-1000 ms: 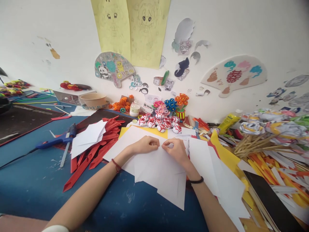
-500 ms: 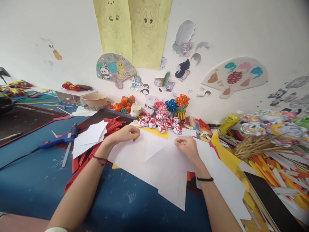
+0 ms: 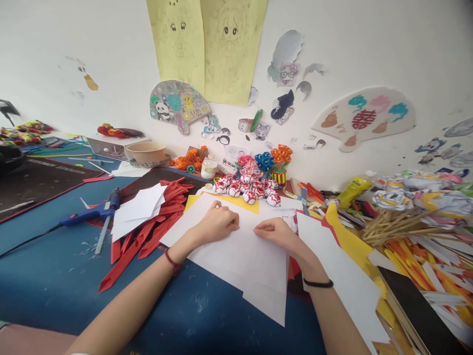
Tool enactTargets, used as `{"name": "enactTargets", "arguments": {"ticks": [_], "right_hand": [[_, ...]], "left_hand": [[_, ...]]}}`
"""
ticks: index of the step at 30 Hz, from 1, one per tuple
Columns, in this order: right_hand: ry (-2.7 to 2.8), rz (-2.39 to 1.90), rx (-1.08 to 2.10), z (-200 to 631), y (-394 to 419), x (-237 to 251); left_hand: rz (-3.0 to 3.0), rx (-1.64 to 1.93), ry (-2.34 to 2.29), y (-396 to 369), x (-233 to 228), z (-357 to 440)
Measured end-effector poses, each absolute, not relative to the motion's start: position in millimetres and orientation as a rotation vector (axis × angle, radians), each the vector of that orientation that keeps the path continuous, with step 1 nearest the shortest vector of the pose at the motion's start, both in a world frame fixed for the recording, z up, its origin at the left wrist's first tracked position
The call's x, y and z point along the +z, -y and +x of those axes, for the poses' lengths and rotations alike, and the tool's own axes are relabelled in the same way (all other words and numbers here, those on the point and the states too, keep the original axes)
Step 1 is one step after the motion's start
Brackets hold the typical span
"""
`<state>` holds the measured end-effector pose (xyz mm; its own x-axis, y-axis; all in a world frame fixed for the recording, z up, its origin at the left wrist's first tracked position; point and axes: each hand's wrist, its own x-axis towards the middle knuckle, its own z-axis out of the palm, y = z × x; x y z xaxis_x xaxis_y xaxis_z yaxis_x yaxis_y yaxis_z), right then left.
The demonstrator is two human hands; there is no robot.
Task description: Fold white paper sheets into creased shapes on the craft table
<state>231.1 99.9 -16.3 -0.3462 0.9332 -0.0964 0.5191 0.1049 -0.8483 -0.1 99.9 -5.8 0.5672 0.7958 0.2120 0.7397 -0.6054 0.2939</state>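
White paper sheets lie layered on the table in front of me, over yellow paper. My left hand bends over the paper from the left, its fingers curled closed. Facing it, my right hand is closed in a pinch, thumb and forefinger together at the paper. A small gap separates the two sets of fingertips. Both appear to grip a white sheet, whose edges blend into the paper below. Red-and-white paper flowers sit in a cluster just behind the sheets.
Left of the paper are folded red strips, small white sheets and a blue glue gun. A dark flat device, more white paper and stemmed paper flowers crowd the right. A bowl stands behind.
My left hand has moved right and slightly down, closer to my right hand, which has shifted a little left and down. The diagonal fold seen between my hands no longer shows.
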Motion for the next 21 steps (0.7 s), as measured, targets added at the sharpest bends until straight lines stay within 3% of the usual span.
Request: {"name": "enactTargets", "arguments": {"ticks": [9,21], "right_hand": [[2.173,-1.036,1.198,213.7,-100.0,-18.1],[2.1,-1.067,1.337,210.0,-99.4,-14.2]], "left_hand": [[2.565,0.484,-1.06,-98.8,-6.1,5.7],[2.532,0.544,-1.171,-103.1,-0.2,3.2]]}}
